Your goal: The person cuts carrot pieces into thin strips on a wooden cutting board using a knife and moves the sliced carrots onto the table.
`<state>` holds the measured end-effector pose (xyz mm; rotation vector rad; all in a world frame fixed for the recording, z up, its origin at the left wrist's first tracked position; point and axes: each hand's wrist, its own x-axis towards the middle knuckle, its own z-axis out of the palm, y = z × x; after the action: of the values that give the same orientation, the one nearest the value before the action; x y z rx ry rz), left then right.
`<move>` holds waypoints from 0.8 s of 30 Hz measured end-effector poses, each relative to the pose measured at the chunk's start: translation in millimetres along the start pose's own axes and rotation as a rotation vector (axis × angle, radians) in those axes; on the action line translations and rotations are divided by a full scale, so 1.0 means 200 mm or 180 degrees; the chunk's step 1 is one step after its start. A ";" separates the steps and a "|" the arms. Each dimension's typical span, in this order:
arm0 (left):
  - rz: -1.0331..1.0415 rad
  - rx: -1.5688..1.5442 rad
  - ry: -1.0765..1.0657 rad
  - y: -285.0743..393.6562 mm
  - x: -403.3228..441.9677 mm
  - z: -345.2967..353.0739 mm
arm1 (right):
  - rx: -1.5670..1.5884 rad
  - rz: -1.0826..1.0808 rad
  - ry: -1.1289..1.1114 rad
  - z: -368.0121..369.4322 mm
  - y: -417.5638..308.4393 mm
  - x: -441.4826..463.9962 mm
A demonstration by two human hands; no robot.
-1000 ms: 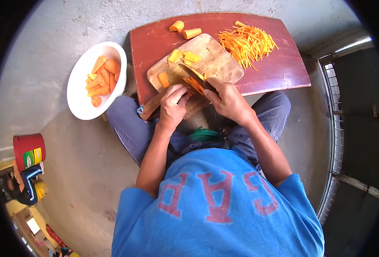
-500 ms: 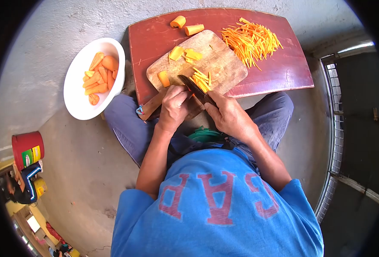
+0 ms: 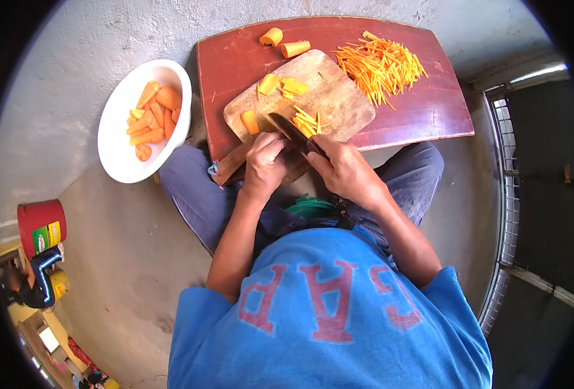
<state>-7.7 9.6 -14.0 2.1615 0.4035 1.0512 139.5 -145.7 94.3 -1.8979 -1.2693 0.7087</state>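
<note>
My right hand (image 3: 348, 170) is wrapped round the handle of a dark-bladed knife (image 3: 289, 131), whose blade slants over the near part of a wooden cutting board (image 3: 335, 91). Close against the blade, my left hand (image 3: 264, 165) is curled with its fingers bent down; what lies under the fingertips is hidden. Freshly cut carrot sticks (image 3: 306, 122) sit just beyond the knife. A thick carrot piece (image 3: 249, 122) lies on the board near my left knuckles. Farther up are flat carrot slices (image 3: 269, 84).
The board rests on a red table (image 3: 430, 117) bearing a heap of carrot strips (image 3: 383, 68) and two carrot chunks (image 3: 295, 48). A white basin (image 3: 115, 139) of peeled carrots stands at left. Beyond it are a red bucket (image 3: 31, 217) and another person's sleeve (image 3: 44, 272).
The knife and both hands have shifted only slightly at the board. Orange that showed beside the blade near my left fingertips is now out of sight. The view has tilted a little.
</note>
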 end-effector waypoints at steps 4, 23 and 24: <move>-0.0274 -0.0152 0.0180 -0.01 -0.03 0.01 | 0.0173 -0.0239 0.0334 -0.03 0.02 -0.02; -0.0886 -0.0631 0.0241 -0.01 -0.06 0.00 | 0.0061 0.0005 -0.0152 -0.44 0.50 0.15; -0.0872 -0.0584 0.0225 -0.02 -0.06 0.00 | -0.0016 0.0308 -0.0148 -0.53 0.51 0.17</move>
<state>-15.0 5.0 -24.1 1.8503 0.5938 0.9709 287.0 -168.4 70.8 -1.9682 -1.2151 0.8044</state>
